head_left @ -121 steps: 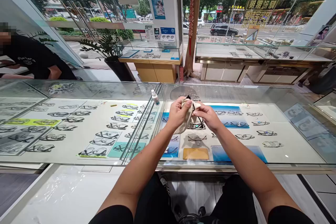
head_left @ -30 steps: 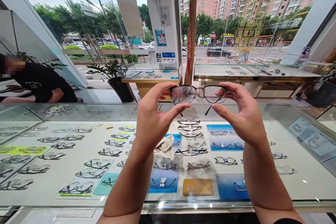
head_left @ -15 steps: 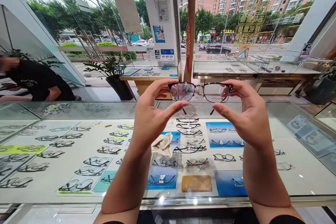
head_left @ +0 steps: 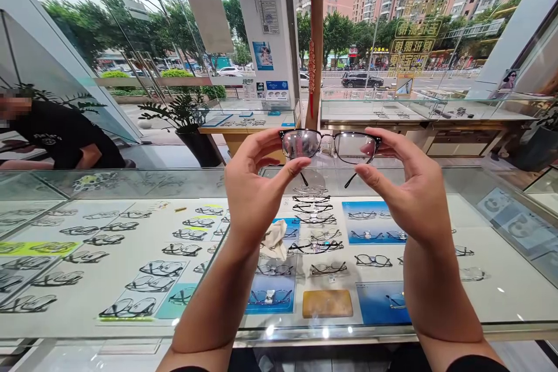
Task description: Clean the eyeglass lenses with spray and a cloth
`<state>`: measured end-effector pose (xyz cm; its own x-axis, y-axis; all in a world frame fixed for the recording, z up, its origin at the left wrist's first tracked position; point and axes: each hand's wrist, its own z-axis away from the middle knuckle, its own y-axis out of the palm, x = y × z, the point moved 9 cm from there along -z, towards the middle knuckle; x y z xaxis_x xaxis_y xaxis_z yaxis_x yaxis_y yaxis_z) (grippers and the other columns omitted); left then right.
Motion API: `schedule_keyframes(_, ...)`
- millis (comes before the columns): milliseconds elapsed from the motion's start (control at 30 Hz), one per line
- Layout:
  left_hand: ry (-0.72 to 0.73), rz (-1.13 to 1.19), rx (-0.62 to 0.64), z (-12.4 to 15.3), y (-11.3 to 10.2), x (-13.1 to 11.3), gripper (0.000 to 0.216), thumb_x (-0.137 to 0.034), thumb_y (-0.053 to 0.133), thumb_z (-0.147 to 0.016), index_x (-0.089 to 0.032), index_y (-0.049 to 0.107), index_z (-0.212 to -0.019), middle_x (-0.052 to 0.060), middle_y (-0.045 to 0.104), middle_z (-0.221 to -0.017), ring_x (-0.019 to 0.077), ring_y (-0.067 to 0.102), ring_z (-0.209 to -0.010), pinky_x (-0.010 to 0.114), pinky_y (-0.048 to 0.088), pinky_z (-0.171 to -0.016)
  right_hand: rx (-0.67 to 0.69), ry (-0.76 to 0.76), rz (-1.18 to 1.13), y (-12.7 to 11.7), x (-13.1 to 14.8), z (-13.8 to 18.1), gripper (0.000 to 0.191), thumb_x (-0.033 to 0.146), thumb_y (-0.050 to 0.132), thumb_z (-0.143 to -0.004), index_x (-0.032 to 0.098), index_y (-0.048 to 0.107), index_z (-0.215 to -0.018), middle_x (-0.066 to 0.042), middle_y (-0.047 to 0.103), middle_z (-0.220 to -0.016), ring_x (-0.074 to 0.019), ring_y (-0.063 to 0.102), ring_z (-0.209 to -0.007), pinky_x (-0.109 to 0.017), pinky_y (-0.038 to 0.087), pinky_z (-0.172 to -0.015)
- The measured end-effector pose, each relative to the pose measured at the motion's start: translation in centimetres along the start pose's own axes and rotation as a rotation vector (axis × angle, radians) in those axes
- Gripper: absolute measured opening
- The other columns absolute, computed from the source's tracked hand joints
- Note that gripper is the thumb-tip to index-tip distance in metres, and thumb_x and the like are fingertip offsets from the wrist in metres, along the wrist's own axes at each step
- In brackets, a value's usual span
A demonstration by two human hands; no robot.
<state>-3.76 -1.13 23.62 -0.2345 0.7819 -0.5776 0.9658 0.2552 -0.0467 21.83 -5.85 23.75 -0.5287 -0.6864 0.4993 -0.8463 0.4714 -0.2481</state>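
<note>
A pair of eyeglasses [head_left: 328, 137] with a dark upper rim is held up in the air above the glass counter, lenses side by side. My left hand [head_left: 257, 177] grips its left end between thumb and fingers. At the other end, my right hand [head_left: 403, 180] pinches the frame the same way. Both temple tips hang below the lenses. Printed lettering shows on the right lens. Under my hands, a crumpled beige cloth [head_left: 275, 239] lies on the counter, partly behind my left forearm. A column of eyeglasses [head_left: 316, 245] sits beside it.
The glass display counter [head_left: 322, 334] spans the front, with rows of eyeglasses [head_left: 150, 268] at left and a tan rectangular piece [head_left: 327, 304] near its front edge. Beyond stand a wooden post [head_left: 317, 52], a potted plant [head_left: 192, 133] and more showcases [head_left: 375, 109]. A person [head_left: 65, 131] sits at far left.
The eyeglasses have risen slightly, shifted a little left and tilted, the right end now lower. Both hands keep their hold; my left arm has moved slightly right.
</note>
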Motion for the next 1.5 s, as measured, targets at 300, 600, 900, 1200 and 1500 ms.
schedule_keyframes(300, 0.112, -0.183, -0.041, 0.4, -0.6, -1.9, 0.050, -0.053, 0.096, -0.086, -0.029, 0.079, -0.126, 0.008, 0.079, -0.122, 0.0257, 0.078, -0.110, 0.037, 0.066, -0.084, -0.067, 0.033, -0.054, -0.2, -0.8, 0.3, 0.053, 0.054, 0.082, -0.099, 0.029, 0.070, -0.143, -0.011, 0.079, -0.138, -0.0320, 0.076, -0.127, -0.058, 0.063, -0.113)
schedule_keyframes(600, 0.208, -0.327, -0.101, 1.0, -0.6, -3.1, 0.048, -0.055, 0.094, -0.088, -0.028, 0.080, -0.126, 0.007, 0.077, -0.113, 0.0245, 0.075, -0.104, 0.040, 0.066, -0.088, -0.095, 0.001, 0.069, -0.2, -0.2, 0.5, 0.052, 0.050, 0.079, -0.102, 0.030, 0.072, -0.149, -0.011, 0.079, -0.141, -0.0341, 0.076, -0.127, -0.063, 0.063, -0.112)
schedule_keyframes(900, 0.170, -0.282, -0.117, 1.2, -0.6, -2.6, 0.050, -0.058, 0.096, -0.084, -0.028, 0.080, -0.121, 0.007, 0.075, -0.108, 0.0267, 0.073, -0.103, 0.043, 0.066, -0.089, -0.047, 0.011, 0.112, 0.0, -0.4, 0.5, 0.055, 0.057, 0.071, -0.105, 0.031, 0.070, -0.154, -0.012, 0.077, -0.142, -0.0358, 0.075, -0.125, -0.065, 0.062, -0.113)
schedule_keyframes(1200, 0.142, -0.257, -0.099, 1.2, -0.4, -2.7, 0.051, -0.055, 0.097, -0.084, -0.027, 0.078, -0.122, 0.007, 0.072, -0.111, 0.0270, 0.072, -0.107, 0.042, 0.065, -0.091, 0.019, 0.023, 0.156, 0.7, -0.8, 0.5, 0.057, 0.060, 0.066, -0.107, 0.030, 0.068, -0.156, -0.013, 0.077, -0.142, -0.0350, 0.075, -0.125, -0.061, 0.062, -0.112)
schedule_keyframes(1500, 0.157, -0.293, -0.109, 1.3, -0.6, -2.8, 0.051, -0.056, 0.098, -0.082, -0.028, 0.078, -0.120, 0.007, 0.073, -0.110, 0.0282, 0.072, -0.107, 0.044, 0.065, -0.094, 0.037, 0.006, 0.166, 0.8, -0.8, 0.4, 0.056, 0.060, 0.065, -0.108, 0.029, 0.069, -0.155, -0.013, 0.078, -0.140, -0.0353, 0.075, -0.125, -0.062, 0.062, -0.111)
